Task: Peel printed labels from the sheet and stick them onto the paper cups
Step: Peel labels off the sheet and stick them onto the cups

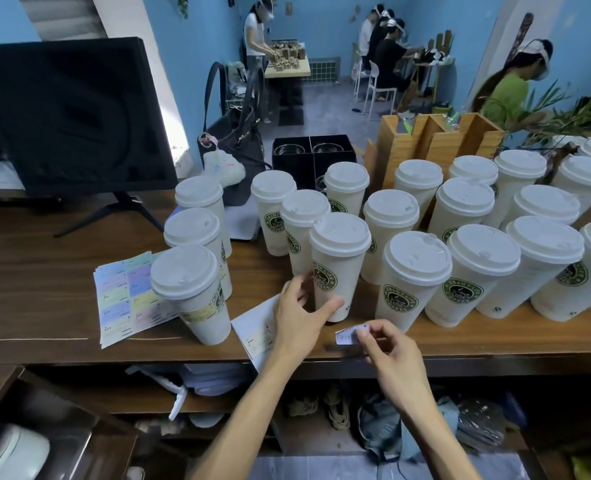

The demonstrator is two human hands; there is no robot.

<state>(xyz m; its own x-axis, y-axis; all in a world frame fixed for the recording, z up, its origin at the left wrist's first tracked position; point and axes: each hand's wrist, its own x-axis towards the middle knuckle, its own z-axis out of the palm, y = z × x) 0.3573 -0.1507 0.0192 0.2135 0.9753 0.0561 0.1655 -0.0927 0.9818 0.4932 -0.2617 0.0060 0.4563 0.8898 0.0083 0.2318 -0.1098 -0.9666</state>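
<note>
Your right hand [389, 344] pinches a peeled label [351, 335] just above the counter edge [44, 348]. Your left hand [302, 311] grips the nearest lidded cup [337, 268] low down, over the label sheet [257, 327].

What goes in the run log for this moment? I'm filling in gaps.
step: label peeled, not yet stuck | left hand: grips cup | right hand: pinches label | labelled cup: left

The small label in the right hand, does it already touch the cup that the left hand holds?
Apart. The head view shows the label pinched in the right hand, with brown table visible between it and the cup held by the left hand.
</note>
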